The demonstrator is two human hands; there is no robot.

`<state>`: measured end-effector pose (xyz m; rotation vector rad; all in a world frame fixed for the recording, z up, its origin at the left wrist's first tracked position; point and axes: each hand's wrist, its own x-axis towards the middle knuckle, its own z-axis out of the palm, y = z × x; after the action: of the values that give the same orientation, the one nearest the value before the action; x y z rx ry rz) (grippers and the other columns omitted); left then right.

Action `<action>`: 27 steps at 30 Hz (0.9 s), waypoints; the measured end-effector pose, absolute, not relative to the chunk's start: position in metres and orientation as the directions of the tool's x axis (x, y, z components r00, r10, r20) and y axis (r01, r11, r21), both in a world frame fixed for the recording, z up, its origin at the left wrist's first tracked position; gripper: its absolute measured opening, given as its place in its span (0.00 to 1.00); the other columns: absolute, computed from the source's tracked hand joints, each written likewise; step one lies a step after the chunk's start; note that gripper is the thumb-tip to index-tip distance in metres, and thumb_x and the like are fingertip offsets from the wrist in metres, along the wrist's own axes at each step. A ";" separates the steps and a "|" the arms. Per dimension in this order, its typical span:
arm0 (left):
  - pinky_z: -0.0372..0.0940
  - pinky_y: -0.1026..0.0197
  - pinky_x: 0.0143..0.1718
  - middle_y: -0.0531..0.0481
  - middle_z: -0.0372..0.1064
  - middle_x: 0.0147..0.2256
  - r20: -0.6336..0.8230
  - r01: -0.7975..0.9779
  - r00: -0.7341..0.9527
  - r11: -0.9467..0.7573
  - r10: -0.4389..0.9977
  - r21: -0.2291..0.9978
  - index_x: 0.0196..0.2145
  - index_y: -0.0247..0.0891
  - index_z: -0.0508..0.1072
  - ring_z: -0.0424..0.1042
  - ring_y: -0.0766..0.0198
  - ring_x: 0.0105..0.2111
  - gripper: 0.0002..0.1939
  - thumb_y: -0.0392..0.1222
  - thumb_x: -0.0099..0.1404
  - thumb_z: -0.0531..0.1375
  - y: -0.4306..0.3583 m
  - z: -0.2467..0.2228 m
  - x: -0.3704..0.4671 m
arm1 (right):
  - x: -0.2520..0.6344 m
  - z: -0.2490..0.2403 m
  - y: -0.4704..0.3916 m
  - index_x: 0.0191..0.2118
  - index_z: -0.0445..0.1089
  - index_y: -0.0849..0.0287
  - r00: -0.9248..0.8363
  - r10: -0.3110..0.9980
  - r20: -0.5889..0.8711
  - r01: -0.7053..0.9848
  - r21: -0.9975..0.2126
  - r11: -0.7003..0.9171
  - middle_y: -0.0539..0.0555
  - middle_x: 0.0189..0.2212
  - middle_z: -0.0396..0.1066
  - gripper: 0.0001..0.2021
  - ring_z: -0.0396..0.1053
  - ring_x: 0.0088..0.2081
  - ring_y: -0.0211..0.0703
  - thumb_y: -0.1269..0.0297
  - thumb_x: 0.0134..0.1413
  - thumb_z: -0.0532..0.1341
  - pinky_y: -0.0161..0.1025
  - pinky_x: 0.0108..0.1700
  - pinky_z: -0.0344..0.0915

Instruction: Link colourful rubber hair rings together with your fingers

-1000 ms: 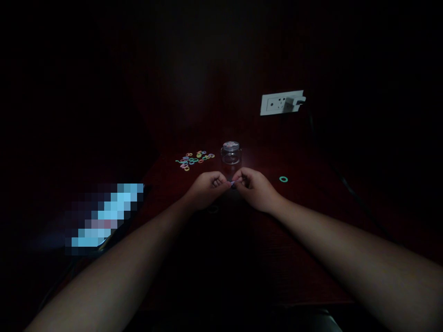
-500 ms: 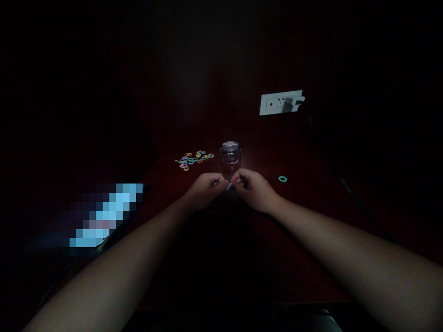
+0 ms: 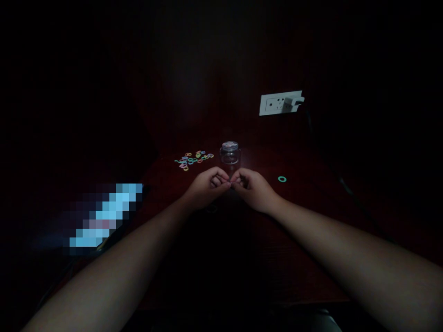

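Observation:
My left hand (image 3: 209, 186) and my right hand (image 3: 251, 188) meet fingertip to fingertip, both pinched closed. Whatever they pinch is too small and dark to make out. Just behind them stands a clear glass jar (image 3: 230, 157) with a patterned lid (image 3: 230, 145). Left of the jar lies a loose cluster of several small coloured bands (image 3: 192, 160). A single green ring (image 3: 282, 179) rests on the dark red table (image 3: 311, 258), to the right of my right hand. Near my left wrist a dark ring (image 3: 212, 209) shows faintly.
At the left, a device with a bright, pixelated screen (image 3: 114, 212) lies by the table edge. A white wall socket (image 3: 280, 102) with a plug in it is at the upper right. A dark cable (image 3: 346, 185) runs along the right side.
The small pale purple piece between my fingertips no longer shows. My left fingers have shifted slightly up and right, against my right fingertips.

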<state>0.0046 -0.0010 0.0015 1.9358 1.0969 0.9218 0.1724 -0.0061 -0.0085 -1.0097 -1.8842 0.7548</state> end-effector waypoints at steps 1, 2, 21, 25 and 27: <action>0.55 0.71 0.22 0.54 0.62 0.24 0.228 0.386 0.389 -0.382 0.893 0.840 0.33 0.33 0.66 0.58 0.74 0.22 0.12 0.44 0.54 0.60 -0.001 0.001 0.005 | 0.172 -0.008 -0.006 0.30 0.64 0.60 -0.312 0.864 0.395 0.352 -0.797 0.491 0.48 0.22 0.63 0.03 0.58 0.23 0.32 0.70 0.47 0.55 0.32 0.25 0.53; 0.55 0.71 0.22 0.54 0.61 0.24 0.220 0.389 0.398 -0.381 0.891 0.839 0.32 0.33 0.67 0.58 0.75 0.22 0.12 0.44 0.55 0.60 0.000 0.000 0.004 | 0.172 -0.008 -0.006 0.30 0.64 0.60 -0.306 0.866 0.396 0.354 -0.797 0.490 0.48 0.22 0.63 0.03 0.58 0.23 0.32 0.70 0.47 0.55 0.32 0.25 0.54; 0.54 0.71 0.21 0.54 0.61 0.23 0.150 0.427 0.443 -0.355 0.884 0.832 0.32 0.33 0.67 0.58 0.74 0.22 0.08 0.41 0.56 0.57 0.001 -0.003 0.003 | 0.173 -0.009 -0.006 0.28 0.64 0.61 -0.323 0.869 0.375 0.363 -0.799 0.480 0.47 0.21 0.61 0.02 0.57 0.22 0.32 0.68 0.48 0.55 0.32 0.24 0.53; 0.54 0.71 0.21 0.54 0.61 0.23 0.155 0.420 0.457 -0.365 0.876 0.831 0.32 0.33 0.67 0.58 0.74 0.22 0.07 0.40 0.56 0.56 0.001 -0.003 0.002 | 0.174 -0.009 -0.005 0.28 0.64 0.60 -0.333 0.870 0.363 0.360 -0.804 0.473 0.47 0.21 0.62 0.02 0.57 0.22 0.32 0.68 0.47 0.56 0.32 0.24 0.53; 0.53 0.71 0.21 0.54 0.61 0.23 0.156 0.403 0.466 -0.366 0.871 0.839 0.32 0.33 0.67 0.58 0.74 0.22 0.06 0.38 0.56 0.56 0.001 -0.003 0.002 | 0.174 -0.010 -0.005 0.29 0.64 0.60 -0.336 0.870 0.361 0.359 -0.805 0.473 0.47 0.22 0.63 0.02 0.57 0.22 0.32 0.69 0.47 0.56 0.32 0.24 0.53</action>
<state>0.0016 0.0012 -0.0034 1.9587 1.0595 0.7852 0.1740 -0.0047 -0.0097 -1.0260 -1.9026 0.7886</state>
